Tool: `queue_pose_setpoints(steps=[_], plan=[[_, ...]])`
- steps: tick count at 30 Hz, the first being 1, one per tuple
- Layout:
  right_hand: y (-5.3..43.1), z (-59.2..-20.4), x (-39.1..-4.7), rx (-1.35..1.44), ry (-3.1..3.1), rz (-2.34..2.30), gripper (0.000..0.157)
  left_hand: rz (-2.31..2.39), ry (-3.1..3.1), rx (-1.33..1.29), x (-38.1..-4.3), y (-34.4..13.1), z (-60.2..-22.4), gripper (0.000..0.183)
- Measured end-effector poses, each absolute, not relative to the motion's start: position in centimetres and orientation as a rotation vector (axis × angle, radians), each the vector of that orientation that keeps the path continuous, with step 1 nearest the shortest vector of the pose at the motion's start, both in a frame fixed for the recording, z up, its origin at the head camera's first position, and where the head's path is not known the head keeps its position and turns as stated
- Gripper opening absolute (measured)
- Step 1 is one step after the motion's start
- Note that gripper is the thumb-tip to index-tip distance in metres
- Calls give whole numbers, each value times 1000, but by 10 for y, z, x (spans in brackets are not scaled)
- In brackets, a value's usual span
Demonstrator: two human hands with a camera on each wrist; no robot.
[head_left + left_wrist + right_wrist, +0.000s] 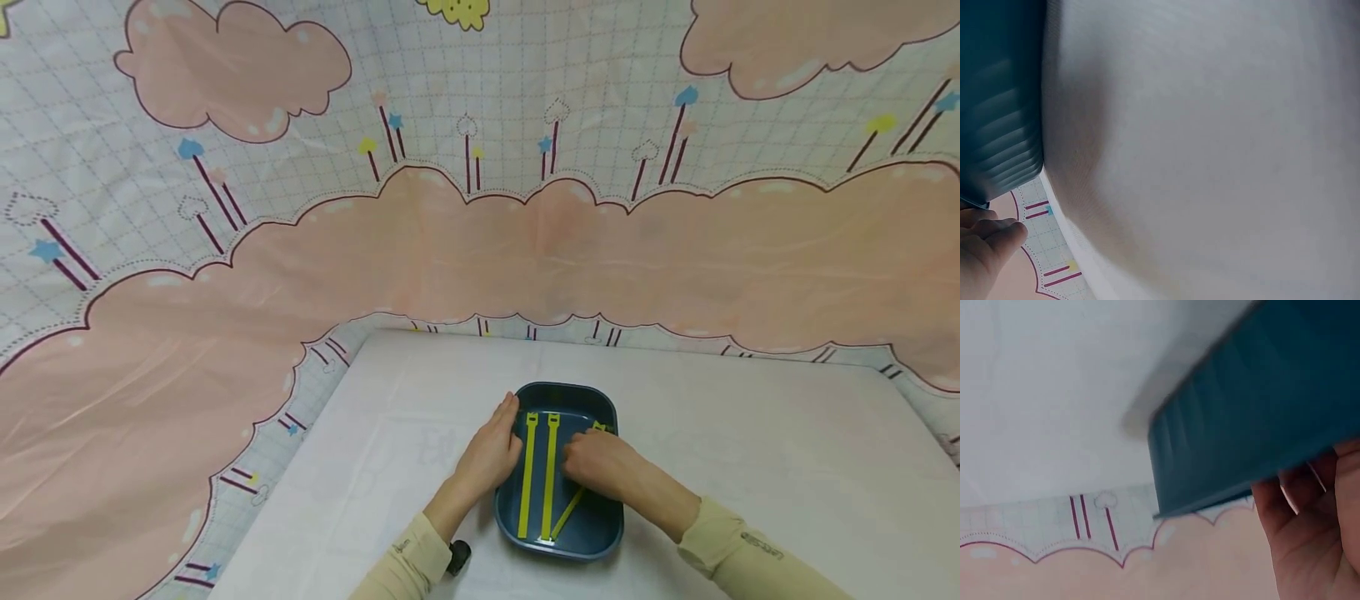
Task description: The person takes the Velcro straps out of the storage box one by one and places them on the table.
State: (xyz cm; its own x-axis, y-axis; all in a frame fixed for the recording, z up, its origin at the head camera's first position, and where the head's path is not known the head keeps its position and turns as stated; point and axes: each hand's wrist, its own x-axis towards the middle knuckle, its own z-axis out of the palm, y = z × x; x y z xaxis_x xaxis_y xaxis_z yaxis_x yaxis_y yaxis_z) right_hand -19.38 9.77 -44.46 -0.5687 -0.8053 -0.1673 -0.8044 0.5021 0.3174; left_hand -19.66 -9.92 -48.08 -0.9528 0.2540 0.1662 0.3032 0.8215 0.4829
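Note:
A dark blue rectangular tray [588, 546] stands on the white table, with yellow cable ties in it. Two of these, the left cable tie [528, 479] and the middle cable tie [551, 479], lie lengthwise side by side. My left hand [491, 446] rests against the tray's left rim, fingers fairly straight; its fingertips show beside the rim in the left wrist view. Inside the tray's right half, my right hand [603, 462] has curled fingers on a slanted cable tie [567, 514]. That tie's middle is hidden under the hand, and the right wrist view hides the fingertips behind the tray wall.
The white table surface [750, 467] spreads around the tray. A small black object [458, 557] sits at the left sleeve's cuff. Behind the table hangs a patterned cloth [480, 250] with pink clouds, also falling along the left side.

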Motion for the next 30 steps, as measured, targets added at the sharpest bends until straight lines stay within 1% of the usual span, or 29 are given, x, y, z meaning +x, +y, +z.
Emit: queue_pose_setpoints(steps=[8, 13, 17, 22, 26, 30], plan=[[111, -406, -190, 1307, -2622, -390, 17, -791, -2927, -423, -195, -98, -480, 55], [127, -384, -191, 1108, -2744, 42, 11, -790, -2920, -425, -196, -97, -480, 55], [145, -375, -195, 873, -2888, 455, 11, -793, -2917, -427, -197, -98, -479, 55], [169, -377, -198, 581, -2987, 807, 4, -809, -2919, -428, -197, -97, -480, 55], [186, -387, -197, 409, -3080, 929, 12, -805, -2917, -428, -197, -97, -480, 55], [199, -403, -194, 299, -3158, 995, 15, -797, -2910, -432, -198, -97, -479, 55]])
